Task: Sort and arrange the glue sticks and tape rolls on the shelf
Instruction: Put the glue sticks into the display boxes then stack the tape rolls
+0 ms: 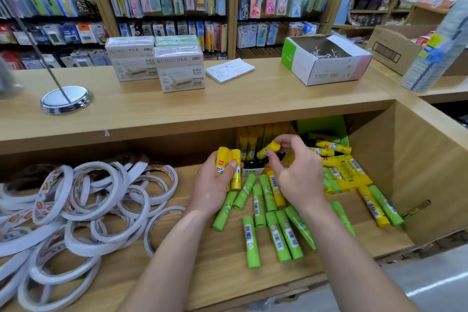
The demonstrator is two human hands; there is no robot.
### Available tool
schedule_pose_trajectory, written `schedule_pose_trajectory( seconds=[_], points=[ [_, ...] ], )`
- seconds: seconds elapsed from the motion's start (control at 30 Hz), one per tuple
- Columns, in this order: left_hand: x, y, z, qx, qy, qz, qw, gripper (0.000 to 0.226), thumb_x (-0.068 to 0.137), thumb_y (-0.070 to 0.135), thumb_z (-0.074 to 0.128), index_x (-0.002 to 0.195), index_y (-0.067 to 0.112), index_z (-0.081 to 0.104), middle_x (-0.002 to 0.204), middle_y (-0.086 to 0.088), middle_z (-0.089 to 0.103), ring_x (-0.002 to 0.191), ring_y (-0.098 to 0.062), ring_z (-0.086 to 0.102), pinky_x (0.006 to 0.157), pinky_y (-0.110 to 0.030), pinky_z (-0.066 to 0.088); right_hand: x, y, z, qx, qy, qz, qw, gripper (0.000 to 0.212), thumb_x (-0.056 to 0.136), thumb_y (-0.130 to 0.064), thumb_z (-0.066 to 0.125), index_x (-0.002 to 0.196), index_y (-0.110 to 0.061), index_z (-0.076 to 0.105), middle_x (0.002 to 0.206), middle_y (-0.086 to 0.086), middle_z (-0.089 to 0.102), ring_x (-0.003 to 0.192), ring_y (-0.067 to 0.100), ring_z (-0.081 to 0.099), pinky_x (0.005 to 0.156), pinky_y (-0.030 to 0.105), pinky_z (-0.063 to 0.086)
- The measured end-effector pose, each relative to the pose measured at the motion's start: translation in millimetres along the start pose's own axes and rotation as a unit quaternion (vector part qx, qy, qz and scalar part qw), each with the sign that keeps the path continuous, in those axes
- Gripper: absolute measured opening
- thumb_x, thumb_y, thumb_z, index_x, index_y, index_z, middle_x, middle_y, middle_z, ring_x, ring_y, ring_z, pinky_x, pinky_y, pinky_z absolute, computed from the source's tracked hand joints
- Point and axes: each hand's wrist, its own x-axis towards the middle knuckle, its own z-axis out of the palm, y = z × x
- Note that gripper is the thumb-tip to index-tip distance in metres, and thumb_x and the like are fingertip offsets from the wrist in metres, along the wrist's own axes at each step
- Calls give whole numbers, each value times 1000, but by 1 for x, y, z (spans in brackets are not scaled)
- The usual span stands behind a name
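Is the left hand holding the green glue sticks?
No, the left hand grips yellow glue sticks, while the green glue sticks lie loose on the shelf.

The white tape rolls (83,208) lie heaped at the left of the wooden shelf (202,268) — thin rings overlapping and leaning on one another, with printed labels showing on some. To their right the green glue sticks (277,235) lie flat and scattered, capped, pointing different ways, with barcodes facing up on several. The left hand (215,187) grips at least two yellow glue sticks (222,159) upright. The right hand (296,177) pinches a single yellow stick (269,149), tilted, above the green ones. More boxed yellow sticks (249,145) stand upright at the back — a few loose yellow ones (334,146) lie at the far right.
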Motion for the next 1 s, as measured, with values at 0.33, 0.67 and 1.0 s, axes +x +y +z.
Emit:
schedule_pose_trajectory(
  seconds=[0.33, 0.67, 1.0],
  points=[
    [-1, -3, 1, -21, -7, -18, 1000, 11, 100, 34, 59, 107, 28, 64, 97, 7, 74, 91, -8, 68, 84, -32, 53, 12, 11, 18, -160, 17, -25, 987, 20, 82, -30, 81, 94, -20, 69, 77, 0, 68, 80, 26, 60, 91, 40, 39],
    [1, -3, 2, -33, -17, -24, 999, 13, 100, 35, 58, 109, 28, 64, 99, 6, 74, 92, -10, 69, 82, -29, 53, 11, 13, 23, -197, 18, -57, 979, 18, 83, -24, 81, 99, -19, 74, 77, 0, 72, 74, 25, 65, 93, 40, 43],
    [-1, -2, 1, -24, -9, -14, 1000, 11, 99, 33, 60, 107, 26, 64, 95, 6, 73, 90, -12, 68, 88, -39, 54, 15, 18, 24, -323, -25, -65, 944, 28, 87, -31, 50, 96, -18, 73, 90, 3, 68, 86, 32, 59, 89, 44, 39]
  ],
)
